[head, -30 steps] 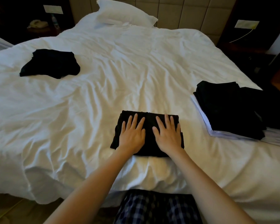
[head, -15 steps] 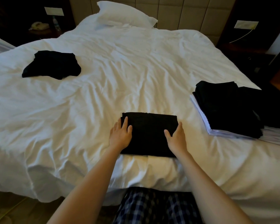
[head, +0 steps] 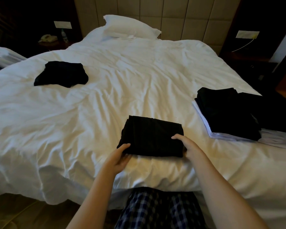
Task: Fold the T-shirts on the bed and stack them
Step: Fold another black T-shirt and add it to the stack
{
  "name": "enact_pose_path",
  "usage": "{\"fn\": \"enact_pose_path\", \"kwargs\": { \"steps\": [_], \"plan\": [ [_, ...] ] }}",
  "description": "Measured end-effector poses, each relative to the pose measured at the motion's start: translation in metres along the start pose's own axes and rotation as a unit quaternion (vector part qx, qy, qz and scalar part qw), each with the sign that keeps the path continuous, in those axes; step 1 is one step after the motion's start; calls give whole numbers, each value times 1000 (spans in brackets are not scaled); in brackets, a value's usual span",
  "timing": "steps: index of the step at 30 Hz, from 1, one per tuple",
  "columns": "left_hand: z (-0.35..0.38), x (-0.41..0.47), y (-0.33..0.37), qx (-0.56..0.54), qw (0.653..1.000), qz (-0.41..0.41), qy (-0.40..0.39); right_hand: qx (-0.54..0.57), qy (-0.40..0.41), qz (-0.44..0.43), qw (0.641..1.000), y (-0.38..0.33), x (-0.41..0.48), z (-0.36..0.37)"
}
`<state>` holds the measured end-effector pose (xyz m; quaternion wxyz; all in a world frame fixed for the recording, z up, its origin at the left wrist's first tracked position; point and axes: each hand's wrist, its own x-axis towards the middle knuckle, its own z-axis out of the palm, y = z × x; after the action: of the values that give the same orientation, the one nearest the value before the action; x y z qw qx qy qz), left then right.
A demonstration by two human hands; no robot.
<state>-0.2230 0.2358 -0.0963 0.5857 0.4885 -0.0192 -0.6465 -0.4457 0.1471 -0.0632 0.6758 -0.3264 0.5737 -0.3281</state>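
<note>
A folded black T-shirt lies near the front edge of the white bed. My left hand grips its near-left corner, thumb on top and fingers under the cloth. My right hand grips its near-right edge the same way. To the right sits a stack of folded black T-shirts on a white garment. A loose, crumpled black T-shirt lies far left on the bed.
A white pillow rests at the padded headboard. Dark nightstands flank the bed, the left one with a telephone and a bottle. More dark cloth lies beside the stack at the right edge.
My hands went from pressing flat on top of the folded T-shirt to its sides, then slid under its near corners and took hold of it.
</note>
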Motion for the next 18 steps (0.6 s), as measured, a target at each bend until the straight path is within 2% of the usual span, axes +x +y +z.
{"fn": "enact_pose_path", "kwargs": {
  "steps": [3, 7, 11, 18],
  "plan": [
    [7, -12, -18, -51, 997, -39, -48, 40, -63, -3, 997, 5, -8, -1],
    [25, -18, -33, -23, 998, -3, -62, 82, -109, -30, 990, 12, -16, 1],
    [35, -22, -25, 32, 996, 43, -76, 44, -92, -44, 994, 1, -25, -4],
    [84, -28, 2, 63, 982, 114, -135, 73, -89, -149, 982, -33, -37, -27]
  ]
}}
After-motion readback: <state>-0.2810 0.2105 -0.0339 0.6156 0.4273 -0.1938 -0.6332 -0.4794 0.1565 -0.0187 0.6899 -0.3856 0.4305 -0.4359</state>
